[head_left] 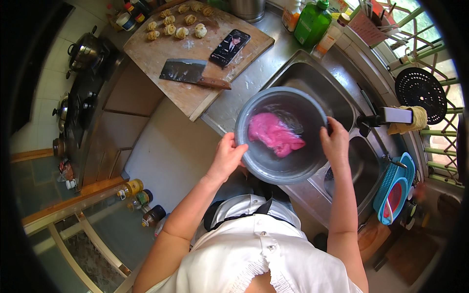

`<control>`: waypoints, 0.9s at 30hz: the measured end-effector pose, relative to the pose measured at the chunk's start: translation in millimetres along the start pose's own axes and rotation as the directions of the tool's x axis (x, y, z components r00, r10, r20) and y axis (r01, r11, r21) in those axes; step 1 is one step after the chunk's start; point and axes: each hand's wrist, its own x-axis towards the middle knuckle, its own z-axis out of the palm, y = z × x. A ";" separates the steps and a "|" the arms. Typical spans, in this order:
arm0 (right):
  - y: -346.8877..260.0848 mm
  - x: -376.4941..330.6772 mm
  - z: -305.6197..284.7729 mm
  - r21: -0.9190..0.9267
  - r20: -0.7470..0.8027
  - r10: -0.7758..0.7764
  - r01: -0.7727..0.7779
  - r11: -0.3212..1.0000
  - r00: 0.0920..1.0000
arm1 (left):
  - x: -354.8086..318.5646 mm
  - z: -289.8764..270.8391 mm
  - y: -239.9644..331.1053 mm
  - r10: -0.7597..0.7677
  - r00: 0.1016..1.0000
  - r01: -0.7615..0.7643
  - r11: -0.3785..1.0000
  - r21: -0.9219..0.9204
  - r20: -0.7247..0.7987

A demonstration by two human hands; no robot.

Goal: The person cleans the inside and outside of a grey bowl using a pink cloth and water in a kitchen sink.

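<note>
Right now both hands hold the grey bowl (281, 134) by its rim over the sink (342, 105): left hand (228, 157) at eight o'clock, right hand (335, 143) at three, fingers curled shut. Pink dough (273, 134) sits inside; next likely needs a steady carry

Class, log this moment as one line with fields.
left hand: grips bowl rim | right hand: grips rim | inside: pink cloth | below: sink

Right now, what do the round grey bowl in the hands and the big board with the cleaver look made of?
Round grey bowl: probably metal; smooth, dull sheen with soft reflections. Large board: wood; pale brown, matte, grain visible, dusted with flour.
</note>
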 end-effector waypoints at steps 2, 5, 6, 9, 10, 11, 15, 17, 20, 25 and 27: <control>-11.7 -6.6 13.9 0.044 0.052 0.034 -0.037 0.998 0.998 | -8.3 -17.9 -1.6 -0.015 0.999 0.015 1.000 0.019 -0.037; -32.4 -14.8 28.1 0.053 0.099 0.028 -0.034 0.998 0.995 | -17.0 -41.4 -10.0 -0.031 0.996 0.033 0.999 0.019 -0.081; -38.9 -16.4 32.0 0.036 0.108 0.002 -0.006 0.999 0.994 | -17.8 -49.4 -14.8 -0.024 0.996 0.024 1.000 -0.001 -0.082; -51.7 -18.9 41.8 0.017 0.105 -0.042 0.040 0.999 0.994 | -19.1 -64.8 -22.6 0.001 0.996 -0.004 0.999 -0.033 -0.087; -54.7 -19.5 45.4 0.015 0.100 -0.050 0.049 0.999 0.994 | -19.7 -67.0 -25.3 -0.003 0.996 -0.002 0.999 -0.054 -0.090; -57.0 -19.2 48.4 0.016 0.092 -0.049 0.047 0.999 0.995 | -19.9 -68.8 -28.0 -0.007 0.996 0.000 0.997 -0.075 -0.092; -65.3 -22.0 56.3 -0.063 0.042 -0.065 0.068 0.996 0.997 | -20.9 -74.8 -41.4 0.022 0.999 -0.028 0.990 -0.137 -0.045; -77.5 -31.2 55.5 -0.207 0.001 -0.229 0.224 0.952 0.973 | -21.6 -78.2 -40.1 0.018 1.000 -0.021 0.989 -0.145 -0.023; -117.1 -57.7 63.6 -0.276 0.119 -0.533 0.544 0.792 0.837 | -19.4 -79.7 -49.1 0.046 0.999 -0.046 0.985 -0.164 -0.004; -122.7 -82.7 138.6 -0.093 0.375 -0.402 0.466 0.880 0.835 | -22.9 -79.9 -35.3 0.037 0.999 -0.032 0.978 -0.206 0.018; -125.4 -81.7 157.8 -0.177 0.412 -0.292 0.391 0.903 0.863 | -22.2 -81.8 -34.8 0.054 0.997 -0.041 0.973 -0.229 0.051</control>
